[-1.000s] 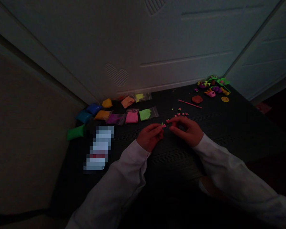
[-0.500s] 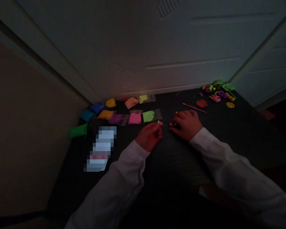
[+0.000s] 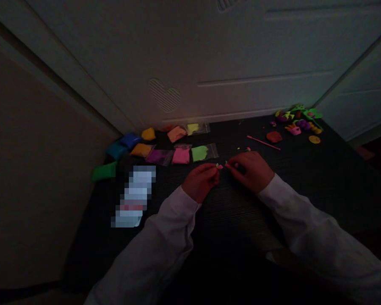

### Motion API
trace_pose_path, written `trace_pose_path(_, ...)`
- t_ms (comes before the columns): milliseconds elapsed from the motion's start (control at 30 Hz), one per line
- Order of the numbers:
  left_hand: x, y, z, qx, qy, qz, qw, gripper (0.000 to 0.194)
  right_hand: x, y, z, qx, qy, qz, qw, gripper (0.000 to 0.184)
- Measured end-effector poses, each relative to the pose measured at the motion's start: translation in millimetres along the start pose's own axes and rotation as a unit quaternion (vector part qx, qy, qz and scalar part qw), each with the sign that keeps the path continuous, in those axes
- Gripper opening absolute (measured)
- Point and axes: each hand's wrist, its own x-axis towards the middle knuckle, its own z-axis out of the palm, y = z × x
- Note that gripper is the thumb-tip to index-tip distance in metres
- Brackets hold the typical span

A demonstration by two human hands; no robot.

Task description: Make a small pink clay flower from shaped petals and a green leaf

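Observation:
My left hand (image 3: 200, 182) pinches a tiny pink and green clay piece (image 3: 220, 166) between thumb and fingertips, low over the dark table. Just to its right, my right hand (image 3: 252, 170) has thumb and forefinger together on a tiny green clay bit (image 3: 226, 162). The fingertips of both hands are close but apart. Beyond my right hand lie a small pink clay piece (image 3: 248, 148) and a yellow-green crumb (image 3: 238, 148). Farther back are a thin pink modelling tool (image 3: 263, 142) and a flattened red clay lump (image 3: 274, 136).
Bags of coloured clay, including pink (image 3: 180, 155), light green (image 3: 200, 153) and blue (image 3: 131, 140), line the table's back left. A blurred-out lit phone (image 3: 135, 197) lies left of my left arm. Small clay figures (image 3: 300, 123) cluster at the back right, below a pale panelled door (image 3: 178, 51).
My right hand has picked up a green bit, and its fingertips have come nearer the piece in my left hand. A pink piece beyond the right hand now shows. The view has shifted slightly.

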Motion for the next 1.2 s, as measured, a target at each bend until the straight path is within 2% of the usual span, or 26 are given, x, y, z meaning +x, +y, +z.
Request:
trace_pose_path(167, -1.2, -1.4, 2.3, 0.021, -0.005, -0.006, 1.0, 0.017, -4.7, -3.8, -3.3, 0.073, 0.018, -0.011, 0.997, 0.014)
trace_pose_path(367, 3.1, 1.7, -2.6, -0.002, 0.022, 0.02, 1.0, 0.014, -7.1, 2.2, -2.3, 0.004, -0.028, -0.003, 1.0, 0.015)
trace_pose_path(600, 4.1, 2.8, -4.9, -0.012, 0.022, 0.023, 0.999, 0.013, -9.9, -7.8, 1.7, -0.032, -0.053, -0.013, 0.998, 0.023)
trace_pose_path(933, 2.6, 2.6, -2.1, -0.005, 0.021, 0.017, 1.0, 0.012, -15.6, -5.0, -1.6, -0.083, -0.071, 0.032, 0.994, 0.03)
trace_pose_path(1200, 1.7, 3.2, -1.0, 0.008, 0.015, 0.017, 1.0, 0.013, -13.2, -9.8, 7.0, -0.09, -0.068, 0.02, 0.993, 0.026)
